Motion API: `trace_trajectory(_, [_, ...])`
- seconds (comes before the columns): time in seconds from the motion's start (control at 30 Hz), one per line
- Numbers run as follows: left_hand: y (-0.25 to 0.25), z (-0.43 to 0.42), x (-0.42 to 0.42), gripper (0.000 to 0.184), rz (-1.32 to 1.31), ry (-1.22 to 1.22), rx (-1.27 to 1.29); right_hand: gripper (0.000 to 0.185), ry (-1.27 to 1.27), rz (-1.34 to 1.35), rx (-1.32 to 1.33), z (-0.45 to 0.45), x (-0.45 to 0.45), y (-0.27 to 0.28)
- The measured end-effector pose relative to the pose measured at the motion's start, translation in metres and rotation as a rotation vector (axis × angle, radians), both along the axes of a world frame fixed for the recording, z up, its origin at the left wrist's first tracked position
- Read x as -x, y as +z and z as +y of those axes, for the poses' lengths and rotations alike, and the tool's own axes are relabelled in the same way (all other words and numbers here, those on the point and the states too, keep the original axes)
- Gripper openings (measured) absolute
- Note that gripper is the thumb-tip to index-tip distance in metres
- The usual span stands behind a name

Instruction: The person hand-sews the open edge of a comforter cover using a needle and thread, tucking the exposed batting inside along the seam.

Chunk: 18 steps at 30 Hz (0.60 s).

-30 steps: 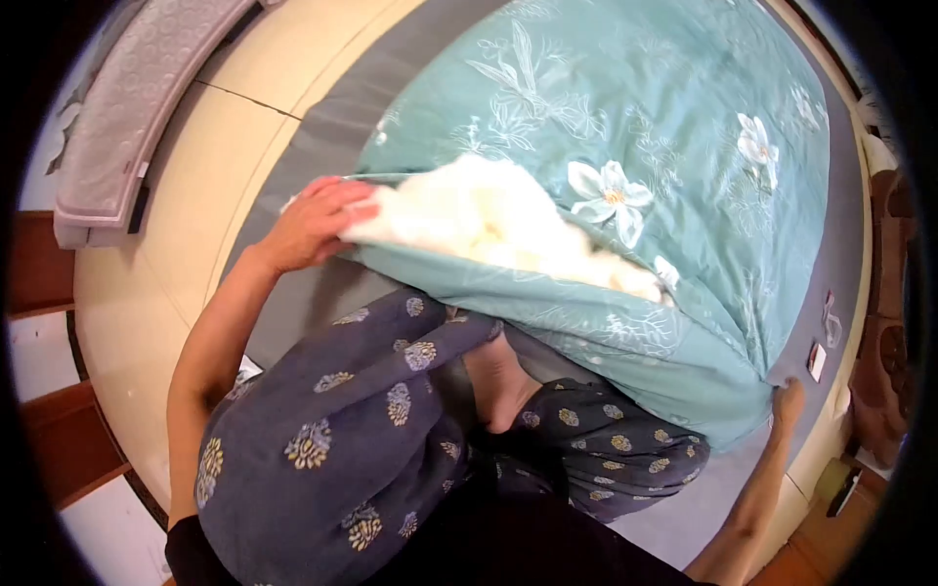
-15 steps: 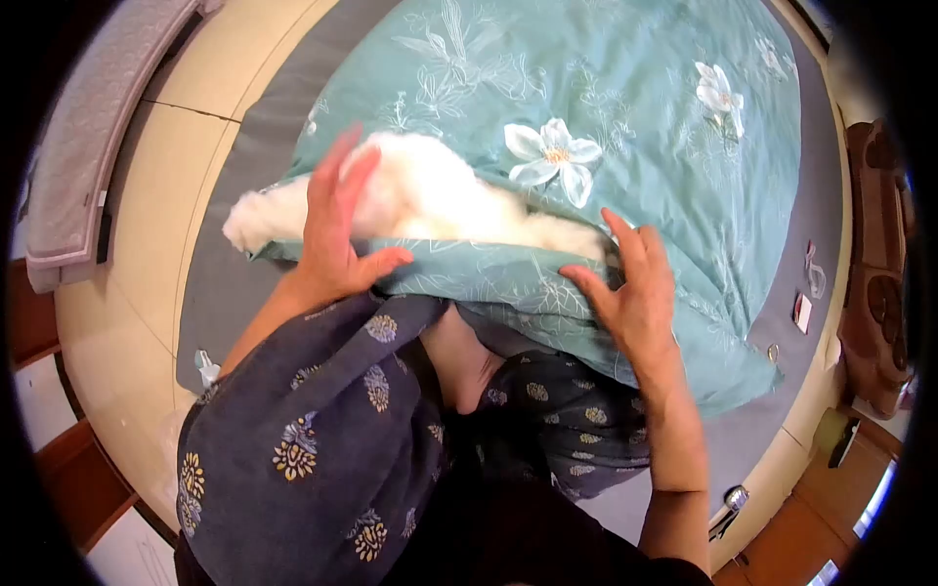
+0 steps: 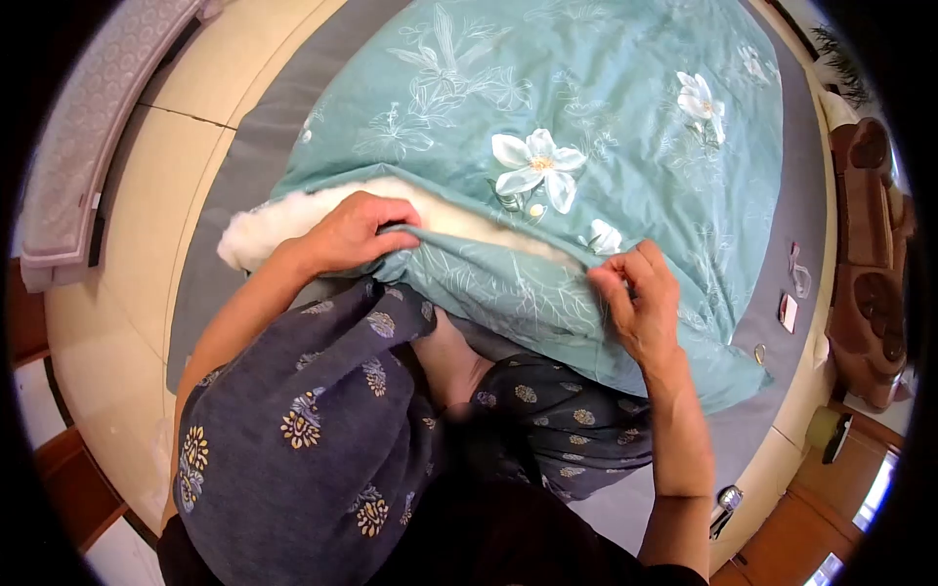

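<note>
A teal duvet cover (image 3: pixel 625 107) with white flowers lies spread before me, its near edge gaping open. White fluffy filling (image 3: pixel 449 217) shows along this gap and bulges out at the left end. My left hand (image 3: pixel 362 232) pinches the lower lip of the cover, its fingers resting against the filling. At the right end of the gap, my right hand (image 3: pixel 640 298) has the cover's edge between thumb and fingers. The near flap of the cover sags between both hands, over my patterned trousers (image 3: pixel 303 420).
Grey sheet (image 3: pixel 220 205) lies under the cover on a tiled floor (image 3: pixel 127 205). Along its right side are a small red-and-white box (image 3: pixel 788 313), a gold ring-shaped item (image 3: pixel 759 354) and a silver object (image 3: pixel 730 498). A brown sofa (image 3: pixel 865 332) stands at right, a pale padded piece (image 3: pixel 93 137) at left.
Both hands were open with fingers spread; now they have closed on the cover's edge. The upper layer has come down over much of the filling, leaving a narrower strip showing.
</note>
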<state>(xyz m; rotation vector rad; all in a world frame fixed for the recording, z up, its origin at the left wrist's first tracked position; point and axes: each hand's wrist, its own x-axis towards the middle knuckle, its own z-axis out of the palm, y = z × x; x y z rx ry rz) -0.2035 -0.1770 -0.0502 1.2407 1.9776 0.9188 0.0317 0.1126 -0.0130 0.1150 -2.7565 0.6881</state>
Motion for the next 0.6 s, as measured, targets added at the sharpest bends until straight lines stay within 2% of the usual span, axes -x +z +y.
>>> trace_trajectory(0.13, [-0.004, 0.012, -0.024, 0.03, 0.357, 0.115, -0.075, 0.03, -0.047, -0.052, -0.006, 0.008, -0.006, 0.002])
trace_trajectory(0.17, [-0.009, 0.013, -0.029, 0.039, 0.413, 0.124, -0.11, 0.03, -0.062, -0.064, -0.01, 0.008, -0.008, 0.001])
trace_trajectory(0.27, [0.003, 0.013, -0.031, 0.044, 0.339, 0.11, -0.034, 0.029, -0.091, -0.09, -0.013, 0.007, -0.011, 0.0])
trace_trajectory(0.37, [0.027, 0.016, -0.032, 0.047, 0.121, -0.038, 0.051, 0.028, -0.108, -0.108, -0.003, 0.008, -0.018, 0.0])
trace_trajectory(0.47, [0.019, 0.016, -0.037, 0.048, -0.009, 0.018, -0.072, 0.027, -0.137, -0.123, 0.0, 0.011, -0.019, -0.003])
trace_trajectory(0.6, [0.02, 0.029, -0.036, 0.029, -0.045, -0.061, -0.029, 0.025, -0.176, -0.149, 0.009, 0.025, -0.023, -0.005])
